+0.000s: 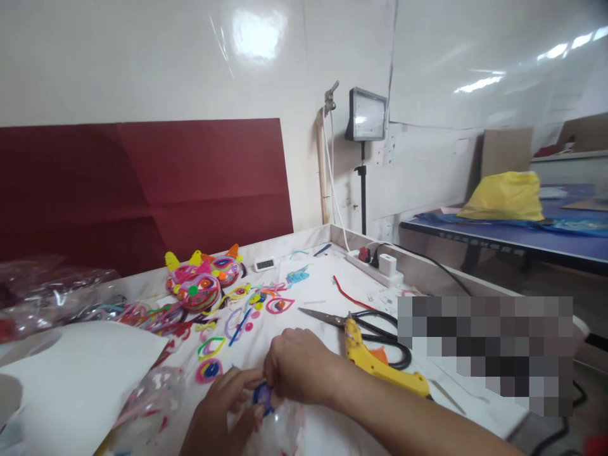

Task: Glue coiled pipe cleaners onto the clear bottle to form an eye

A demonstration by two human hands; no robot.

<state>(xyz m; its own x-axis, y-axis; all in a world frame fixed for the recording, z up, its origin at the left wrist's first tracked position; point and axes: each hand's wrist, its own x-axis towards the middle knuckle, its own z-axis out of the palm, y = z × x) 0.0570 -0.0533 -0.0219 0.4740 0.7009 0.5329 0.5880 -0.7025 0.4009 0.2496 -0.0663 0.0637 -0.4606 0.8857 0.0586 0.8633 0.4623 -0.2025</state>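
Low in the middle, my left hand point(225, 405) pinches a small blue and purple piece point(263, 396), maybe coiled fuzzy craft wire. My right hand point(301, 367) comes in from the right, its closed fingers against the top of the same piece; the fingertips are partly hidden. Just below lies something clear and shiny point(280, 427), like plastic. Left of my hands is a round pink, yellow and blue eye-like piece point(209, 371). Beyond my right forearm lie a yellow glue gun point(380, 367) and black-handled scissors point(332, 318).
Colourful animal-face crafts point(199, 285) stand at the back beside a small digital clock point(264, 264). A power strip point(377, 269) runs along the raised table edge. White sheet material point(90, 380) and clear plastic bags point(52, 291) fill the left. A lamp point(368, 114) stands behind.
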